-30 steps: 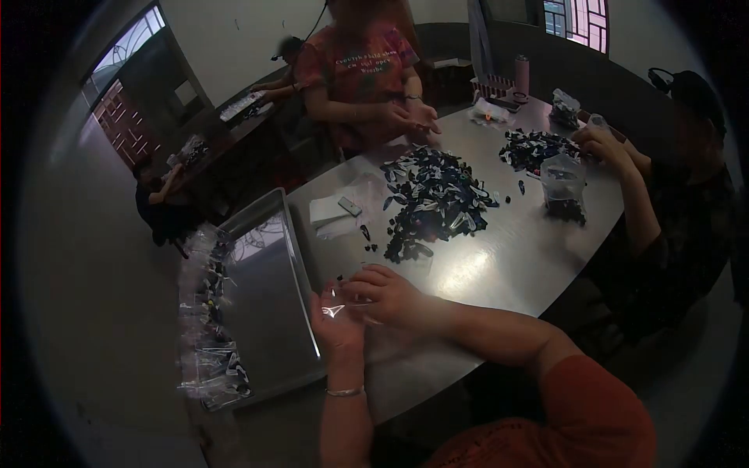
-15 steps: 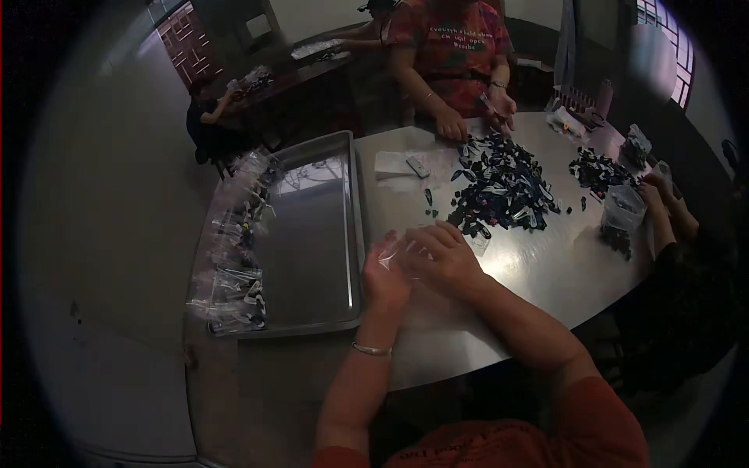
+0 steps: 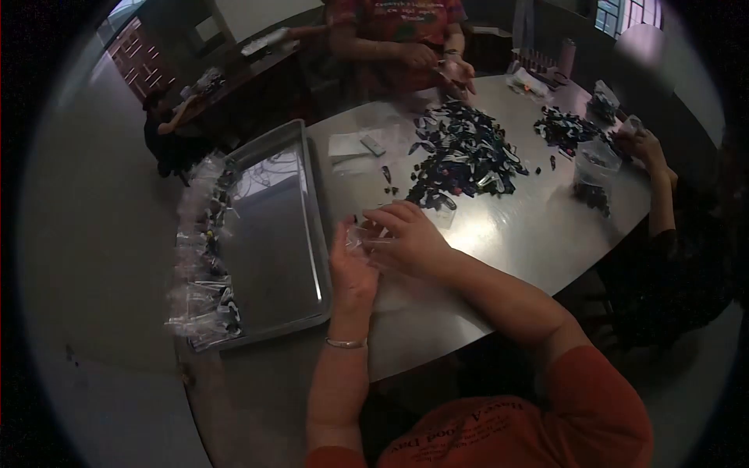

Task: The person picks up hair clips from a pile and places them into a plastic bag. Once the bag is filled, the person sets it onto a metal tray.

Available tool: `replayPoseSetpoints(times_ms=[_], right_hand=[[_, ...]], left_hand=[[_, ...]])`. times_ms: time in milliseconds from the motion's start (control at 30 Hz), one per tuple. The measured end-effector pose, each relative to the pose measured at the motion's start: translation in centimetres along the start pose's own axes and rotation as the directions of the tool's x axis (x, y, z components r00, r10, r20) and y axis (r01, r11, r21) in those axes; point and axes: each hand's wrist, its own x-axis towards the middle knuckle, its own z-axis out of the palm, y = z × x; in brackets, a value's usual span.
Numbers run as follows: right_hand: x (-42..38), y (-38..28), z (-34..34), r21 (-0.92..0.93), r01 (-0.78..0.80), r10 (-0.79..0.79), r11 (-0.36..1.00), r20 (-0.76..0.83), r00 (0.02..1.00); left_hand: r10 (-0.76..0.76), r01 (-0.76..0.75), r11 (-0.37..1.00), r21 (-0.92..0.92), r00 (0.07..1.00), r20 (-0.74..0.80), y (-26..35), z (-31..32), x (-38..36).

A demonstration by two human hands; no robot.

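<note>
My left hand [image 3: 355, 269], with a silver bangle at its wrist, is closed on a clear plastic bag [image 3: 360, 240] near the tray's right edge. The bag lies between both palms, and its contents are too blurred to tell. Fingers of my right hand [image 3: 413, 242] are bent over the bag's other side. Beyond my hands a large pile of dark hair clips [image 3: 468, 152] is spread on the metal table [image 3: 499, 249]. A few single clips lie left of the pile, close to a white paper stack [image 3: 348, 147] with a small grey object on it.
A grey tray [image 3: 273, 249] stands at the left, filled bags [image 3: 207, 288] along its left side. Across the table a person [image 3: 398, 47] handles a small item. Another person's hands [image 3: 644, 148] are at the right, by a clear tub [image 3: 597, 162] and a smaller clip pile [image 3: 563, 129].
The whole view has shifted, so the table and tray appear further left and higher. The person opposite has brought both hands together. My hands still hold the bag.
</note>
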Motion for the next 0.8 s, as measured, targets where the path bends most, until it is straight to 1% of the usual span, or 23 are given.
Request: replayPoseSetpoints(times_ms=[33, 100, 200, 233, 267, 300, 367, 400, 433, 500, 533, 600, 633, 700, 733, 800], right_hand=[[0.1, 0.1, 0.2, -0.008, 0.011, -0.011, 1.0, -0.025, 1.0], [-0.1, 0.2, 0.3, -0.039, -0.003, 0.003, 0.999, 0.002, 1.0], [-0.2, 0.3, 0.3, 0.018, 0.073, -0.073, 0.997, -0.015, 0.997], [-0.2, 0.3, 0.3, -0.006, 0.069, -0.069, 0.998, -0.01, 0.998], [-0.2, 0.2, 0.3, -0.038, 0.06, -0.061, 0.997, -0.006, 0.998], [-0.1, 0.2, 0.0, -0.008, 0.079, -0.079, 0.997, -0.042, 0.996], [-0.2, 0.7, -0.1, 0.002, 0.135, -0.134, 0.991, -0.041, 0.99], [-0.3, 0.5, -0.1, -0.01, 0.114, -0.114, 0.993, -0.06, 0.992], [-0.3, 0.5, 0.0, -0.027, 0.104, -0.106, 0.994, -0.083, 0.991], [-0.4, 0.9, 0.8, -0.104, 0.146, -0.16, 0.984, -0.137, 0.978], [-0.4, 1.0, 0.8, -0.148, 0.135, -0.155, 0.98, -0.133, 0.979], [-0.3, 0.5, 0.9, -0.091, 0.149, -0.162, 0.985, -0.16, 0.974], [-0.4, 0.4, 0.7, -0.102, 0.139, -0.155, 0.985, -0.163, 0.974], [-0.5, 0.3, 0.7, 0.015, 0.135, -0.131, 0.991, -0.168, 0.977], [-0.5, 0.3, 0.9, 0.013, 0.132, -0.128, 0.991, -0.168, 0.977], [-0.5, 0.3, 1.1, -0.015, 0.093, -0.094, 0.996, -0.123, 0.988]], left_hand=[[-0.014, 0.015, 0.999, -0.05, 1.0, 0.026, 0.0, -0.3, 0.1], [-0.011, 0.012, 1.0, -0.013, 1.0, 0.02, -0.3, -1.0, 0.5], [-0.014, 0.015, 1.0, -0.011, 1.0, 0.026, -0.2, -1.6, 0.9], [-0.017, 0.018, 1.0, -0.024, 1.0, 0.018, -0.2, -1.8, 1.0], [-0.018, 0.018, 1.0, -0.006, 0.998, 0.066, -0.1, -2.2, 1.2], [-0.024, 0.023, 1.0, 0.007, 0.993, 0.118, 0.0, -2.7, 1.4], [-0.09, 0.092, 0.996, 0.001, 0.977, 0.195, 0.3, -2.9, 1.3], [-0.12, 0.113, 0.993, 0.046, 0.973, 0.196, 0.5, -2.6, 1.0], [-0.14, 0.123, 0.988, 0.091, 0.969, 0.206, 0.5, -2.4, 1.1], [-0.135, 0.107, 0.988, 0.116, 0.953, 0.273, 0.2, -3.8, 2.1], [-0.162, 0.133, 0.985, 0.113, 0.938, 0.306, 0.0, -3.5, 2.3], [-0.203, 0.192, 0.977, 0.095, 0.971, 0.124, 0.7, -3.0, 1.7], [-0.216, 0.204, 0.974, 0.1, 0.968, 0.13, 0.8, -3.4, 1.8], [-0.194, 0.16, 0.978, 0.136, 0.938, 0.286, 1.0, -3.8, 2.0], [-0.197, 0.163, 0.977, 0.137, 0.938, 0.286, 1.0, -3.8, 2.0], [-0.172, 0.13, 0.97, 0.205, 0.965, 0.198, 1.0, -3.8, 1.9]])
